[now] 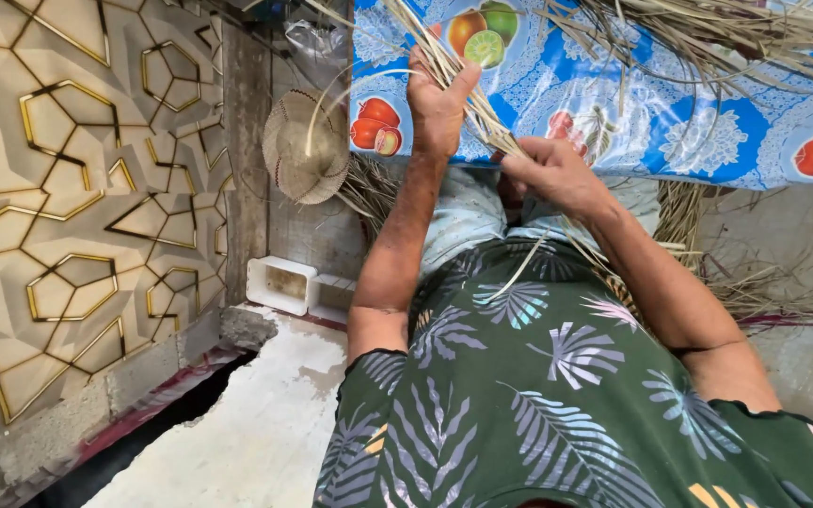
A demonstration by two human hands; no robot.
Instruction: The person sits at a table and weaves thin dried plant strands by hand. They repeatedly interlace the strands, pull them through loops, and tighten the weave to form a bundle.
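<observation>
The left hand point(437, 105) is closed around a bunch of dry straw strips point(454, 71), holding them up against the blue fruit cloth point(613, 113) on the desk. The right hand point(552, 174), just to the right and nearer, pinches the same strips lower down. A small woven straw hat point(305, 150) hangs at the left.

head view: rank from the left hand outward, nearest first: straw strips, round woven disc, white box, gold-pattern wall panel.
From the left hand:
1. Straw strips: in its grip, running up over the blue fruit-print cloth.
2. Woven disc: just to its left, hanging against the wall.
3. White box: lower left, on the floor by the wall.
4. Gold-pattern panel: far left.
</observation>
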